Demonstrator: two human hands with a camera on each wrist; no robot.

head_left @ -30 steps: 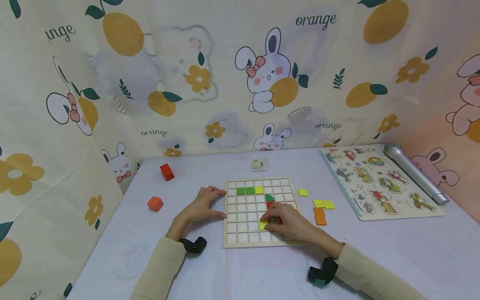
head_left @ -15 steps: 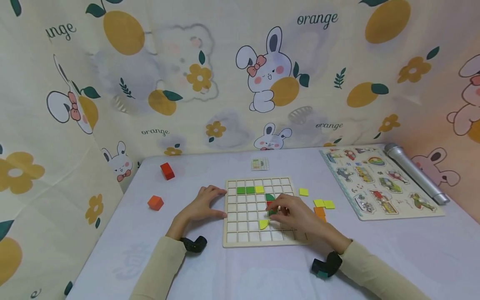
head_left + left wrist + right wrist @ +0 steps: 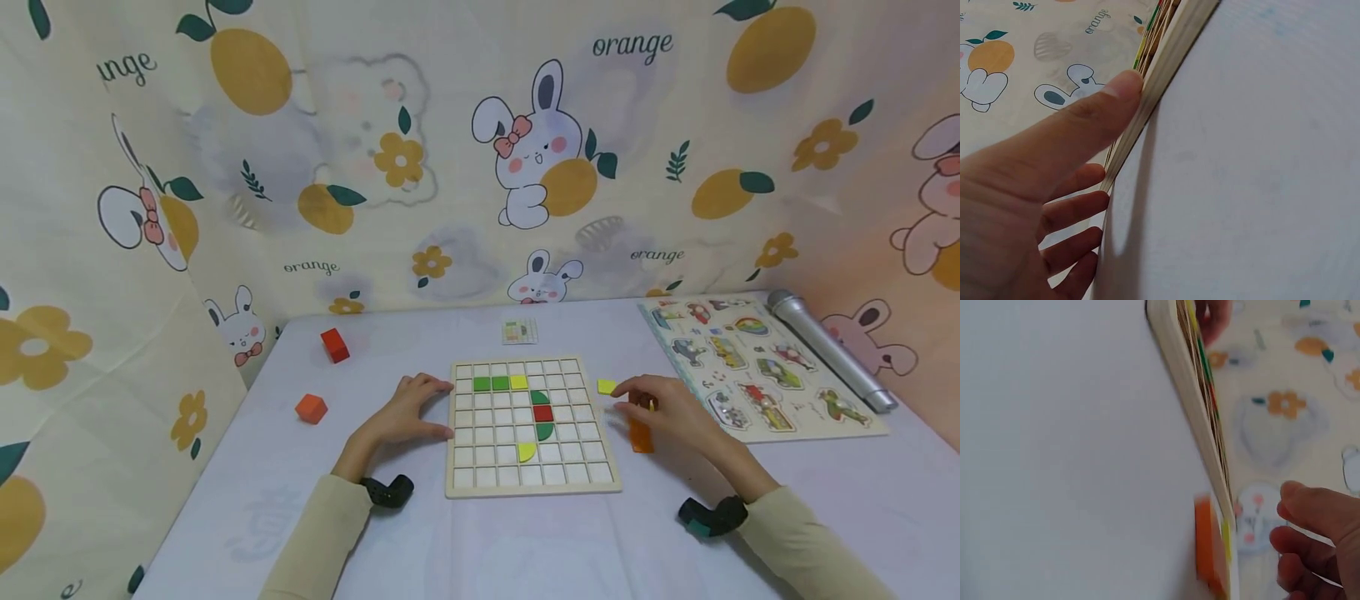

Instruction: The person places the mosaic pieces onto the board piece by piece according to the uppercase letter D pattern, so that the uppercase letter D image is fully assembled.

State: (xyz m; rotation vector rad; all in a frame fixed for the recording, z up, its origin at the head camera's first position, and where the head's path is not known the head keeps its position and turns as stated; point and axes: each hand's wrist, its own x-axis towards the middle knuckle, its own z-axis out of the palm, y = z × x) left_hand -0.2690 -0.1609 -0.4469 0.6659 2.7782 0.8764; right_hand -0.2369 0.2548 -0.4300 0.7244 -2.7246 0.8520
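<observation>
A wooden grid board point(image 3: 461, 483) lies in the middle of the table. It holds two green tiles point(image 3: 491, 382), a yellow tile point(image 3: 518, 382), a column of green, red point(image 3: 542, 412) and green pieces, and a yellow quarter-round piece point(image 3: 527, 452). My left hand point(image 3: 408, 412) rests flat at the board's left edge, and its thumb point(image 3: 1097, 119) presses the board's side point(image 3: 1166, 69). My right hand point(image 3: 660, 408) is lowered over loose tiles right of the board, fingers point(image 3: 1297, 540) loosely curved with nothing seen between them. A yellow tile point(image 3: 606, 386) and an orange tile point(image 3: 640, 435) lie beside it.
A red cube point(image 3: 334, 343) and an orange cube point(image 3: 311, 408) sit at the left. A small pattern card point(image 3: 520, 330) lies behind the board. A picture puzzle board point(image 3: 757, 367) and a silver microphone point(image 3: 828, 346) lie at the right. Patterned cloth walls enclose the table.
My right hand left the yellow quarter piece on the board, set a green piece under the red one, then moved right off the board to the loose tiles. The left hand stayed put.
</observation>
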